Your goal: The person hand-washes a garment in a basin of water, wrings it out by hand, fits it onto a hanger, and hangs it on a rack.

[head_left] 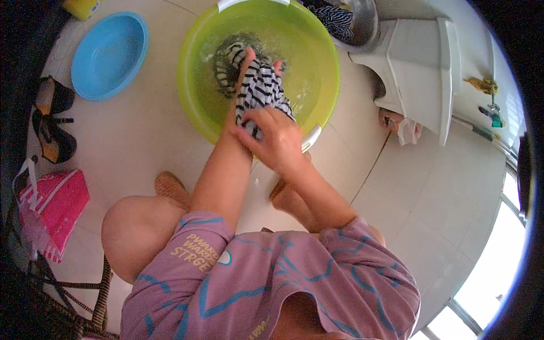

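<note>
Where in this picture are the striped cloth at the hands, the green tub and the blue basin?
Striped cloth (262,85): head view, on its striped middle, between the hands.
Green tub (194,71): head view, on its left inner wall.
Blue basin (110,55): head view, on its inside bottom.

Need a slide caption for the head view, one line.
Left hand partly beneath a striped cloth, right hand at its near end, at a green tub.

Far left: blue plastic basin on pale floor tiles, yellow container beyond it. Nearer on the left, black high-heeled shoes, then a pink bag, wicker chair nearest. Right side: white plastic stool; farther right, a tap with green fitting.
</note>
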`<control>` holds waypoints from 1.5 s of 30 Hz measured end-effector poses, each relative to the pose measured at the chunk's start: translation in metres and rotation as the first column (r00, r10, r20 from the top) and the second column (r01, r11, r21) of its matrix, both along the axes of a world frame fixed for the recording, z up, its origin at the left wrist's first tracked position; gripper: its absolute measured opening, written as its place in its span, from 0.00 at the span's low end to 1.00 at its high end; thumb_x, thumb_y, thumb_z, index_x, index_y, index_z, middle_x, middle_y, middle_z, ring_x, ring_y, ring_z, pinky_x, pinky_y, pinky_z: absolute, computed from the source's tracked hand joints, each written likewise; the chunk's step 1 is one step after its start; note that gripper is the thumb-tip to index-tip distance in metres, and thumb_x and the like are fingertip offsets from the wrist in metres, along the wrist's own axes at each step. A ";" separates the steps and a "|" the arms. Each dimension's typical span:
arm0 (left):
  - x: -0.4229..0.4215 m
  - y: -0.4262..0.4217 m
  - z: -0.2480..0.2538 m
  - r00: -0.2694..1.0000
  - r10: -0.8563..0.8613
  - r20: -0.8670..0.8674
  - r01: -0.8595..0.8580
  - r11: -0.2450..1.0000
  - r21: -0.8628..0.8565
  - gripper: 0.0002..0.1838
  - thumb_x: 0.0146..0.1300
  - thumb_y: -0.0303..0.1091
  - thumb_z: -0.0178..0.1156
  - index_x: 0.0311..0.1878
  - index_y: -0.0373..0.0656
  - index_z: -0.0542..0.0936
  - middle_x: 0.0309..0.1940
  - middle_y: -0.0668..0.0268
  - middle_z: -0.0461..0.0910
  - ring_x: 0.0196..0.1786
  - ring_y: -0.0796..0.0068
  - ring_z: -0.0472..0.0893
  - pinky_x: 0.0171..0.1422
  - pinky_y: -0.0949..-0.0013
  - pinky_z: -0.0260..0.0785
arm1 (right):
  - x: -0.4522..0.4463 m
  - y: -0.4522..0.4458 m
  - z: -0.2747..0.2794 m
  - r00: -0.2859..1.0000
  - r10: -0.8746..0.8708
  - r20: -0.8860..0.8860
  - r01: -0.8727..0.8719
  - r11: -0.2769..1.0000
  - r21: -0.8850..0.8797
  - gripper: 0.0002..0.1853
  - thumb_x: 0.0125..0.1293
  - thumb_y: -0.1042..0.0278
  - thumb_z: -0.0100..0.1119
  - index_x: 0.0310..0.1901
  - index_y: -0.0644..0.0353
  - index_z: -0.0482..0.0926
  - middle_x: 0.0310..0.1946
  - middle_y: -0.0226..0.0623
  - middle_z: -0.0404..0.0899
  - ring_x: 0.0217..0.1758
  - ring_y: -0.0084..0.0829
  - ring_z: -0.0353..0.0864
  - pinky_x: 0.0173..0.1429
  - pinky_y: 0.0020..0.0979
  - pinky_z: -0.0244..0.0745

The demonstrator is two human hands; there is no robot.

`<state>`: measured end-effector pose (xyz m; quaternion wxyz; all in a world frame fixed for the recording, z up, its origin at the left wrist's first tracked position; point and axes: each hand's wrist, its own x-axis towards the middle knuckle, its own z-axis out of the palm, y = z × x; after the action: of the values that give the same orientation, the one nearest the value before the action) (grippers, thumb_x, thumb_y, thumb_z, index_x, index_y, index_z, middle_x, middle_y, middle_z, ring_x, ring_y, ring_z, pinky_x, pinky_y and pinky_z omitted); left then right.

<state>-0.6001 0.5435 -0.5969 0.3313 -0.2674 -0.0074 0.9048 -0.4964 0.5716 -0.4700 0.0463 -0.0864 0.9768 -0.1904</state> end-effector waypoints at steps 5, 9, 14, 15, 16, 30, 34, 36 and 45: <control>0.003 0.026 -0.050 0.993 0.022 -0.115 -0.052 0.964 -0.261 0.18 0.63 0.55 0.57 0.40 0.49 0.78 0.31 0.69 0.80 0.34 0.70 0.78 0.39 0.63 0.73 | -0.066 0.035 -0.070 0.932 -0.117 -0.344 0.110 0.993 -0.041 0.12 0.57 0.55 0.66 0.28 0.55 0.80 0.23 0.41 0.80 0.24 0.42 0.79 0.29 0.38 0.74; -0.008 0.026 -0.041 1.000 0.028 -0.002 -0.026 0.892 -0.452 0.20 0.61 0.49 0.59 0.49 0.45 0.78 0.46 0.63 0.82 0.45 0.65 0.80 0.53 0.61 0.72 | -0.111 0.088 -0.102 0.768 -0.533 -0.355 0.498 0.845 -0.194 0.15 0.63 0.53 0.59 0.32 0.59 0.81 0.26 0.47 0.80 0.30 0.49 0.79 0.37 0.45 0.74; -0.013 0.013 -0.025 0.986 0.112 0.120 -0.044 0.885 -0.463 0.24 0.62 0.49 0.58 0.55 0.41 0.74 0.49 0.63 0.79 0.51 0.66 0.77 0.62 0.61 0.63 | -0.098 0.106 -0.138 0.743 -0.637 -0.204 0.581 0.766 -0.275 0.23 0.65 0.54 0.57 0.52 0.66 0.74 0.43 0.60 0.76 0.50 0.57 0.75 0.53 0.49 0.70; -0.012 0.012 -0.025 0.989 0.135 0.059 -0.100 0.911 -0.399 0.24 0.62 0.49 0.58 0.54 0.42 0.75 0.49 0.63 0.80 0.52 0.65 0.77 0.64 0.59 0.62 | -0.087 0.085 -0.127 0.824 -0.544 -0.160 0.536 0.839 -0.093 0.28 0.65 0.55 0.56 0.60 0.65 0.65 0.51 0.65 0.70 0.55 0.61 0.71 0.57 0.49 0.69; -0.014 0.015 -0.024 0.987 0.164 0.000 -0.154 0.929 -0.335 0.24 0.62 0.50 0.57 0.54 0.43 0.76 0.50 0.63 0.80 0.53 0.63 0.77 0.66 0.58 0.61 | -0.084 0.082 -0.128 0.875 -0.470 -0.114 0.466 0.883 -0.061 0.30 0.65 0.55 0.55 0.63 0.64 0.62 0.50 0.65 0.69 0.55 0.63 0.71 0.58 0.51 0.69; -0.008 0.025 -0.031 0.996 0.020 -0.084 -0.042 0.962 -0.270 0.32 0.66 0.65 0.46 0.57 0.47 0.71 0.49 0.61 0.76 0.52 0.63 0.77 0.55 0.52 0.71 | -0.065 0.054 -0.063 0.801 -0.570 0.181 0.586 0.687 -0.430 0.31 0.56 0.62 0.65 0.60 0.67 0.71 0.49 0.55 0.79 0.52 0.46 0.80 0.57 0.39 0.73; -0.001 0.012 -0.016 0.990 -0.050 -0.132 0.034 0.993 -0.117 0.32 0.64 0.68 0.47 0.41 0.45 0.80 0.36 0.65 0.82 0.40 0.67 0.81 0.47 0.64 0.74 | -0.006 0.004 -0.010 0.946 -0.316 -0.076 0.298 0.936 -0.186 0.30 0.56 0.58 0.66 0.60 0.58 0.72 0.45 0.53 0.76 0.45 0.52 0.79 0.50 0.42 0.76; 0.005 0.019 -0.036 0.980 -0.019 -0.197 0.013 0.999 -0.033 0.29 0.65 0.65 0.48 0.43 0.46 0.78 0.36 0.65 0.81 0.39 0.68 0.80 0.46 0.66 0.74 | 0.002 -0.016 0.000 0.972 -0.234 -0.015 0.230 0.965 -0.124 0.24 0.57 0.57 0.65 0.55 0.54 0.75 0.41 0.50 0.76 0.40 0.51 0.80 0.43 0.46 0.76; -0.010 0.021 -0.026 0.999 0.029 -0.044 -0.045 0.900 -0.434 0.20 0.63 0.43 0.57 0.50 0.37 0.75 0.42 0.62 0.78 0.44 0.69 0.78 0.48 0.63 0.69 | -0.107 0.090 -0.101 0.884 -0.372 -0.284 0.369 0.927 -0.066 0.15 0.60 0.55 0.61 0.43 0.55 0.78 0.39 0.48 0.78 0.38 0.50 0.80 0.39 0.47 0.76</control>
<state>-0.6102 0.5645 -0.6233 0.2460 -0.3181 0.1955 0.8945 -0.6030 0.6611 -0.5713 -0.1357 0.0741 0.9703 -0.1858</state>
